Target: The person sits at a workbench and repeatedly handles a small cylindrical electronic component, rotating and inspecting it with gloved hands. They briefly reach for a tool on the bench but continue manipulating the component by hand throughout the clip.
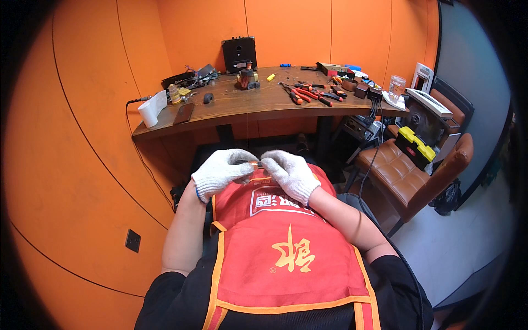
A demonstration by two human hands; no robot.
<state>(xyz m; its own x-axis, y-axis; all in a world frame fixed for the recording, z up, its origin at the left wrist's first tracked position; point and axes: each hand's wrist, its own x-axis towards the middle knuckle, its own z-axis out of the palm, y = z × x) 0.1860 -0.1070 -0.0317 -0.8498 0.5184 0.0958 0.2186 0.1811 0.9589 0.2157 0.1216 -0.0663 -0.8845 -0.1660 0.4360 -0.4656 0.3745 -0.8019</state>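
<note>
My left hand (pixel 226 169) and my right hand (pixel 290 173), both in white knitted gloves, meet above my lap in front of the red apron (pixel 286 220). Fingertips of both hands pinch a small dark and copper-coloured piece (pixel 257 164). Most of it is covered by the fingers, so its kind is hidden. A thin thread or wire (pixel 247 129) runs up from near the left fingers toward the table. Above that line, near the front of the tabletop, stands a dark stand with copper-coloured parts (pixel 247 78).
Red-handled pliers (pixel 308 92) lie on the wooden table (pixel 264 105). A paper roll (pixel 149 114) stands on the left, a glass mug (pixel 396 88) on the right. Behind is a black box (pixel 239 54). A brown chair (pixel 399 170) to my right holds a yellow-lidded toolbox (pixel 413 146).
</note>
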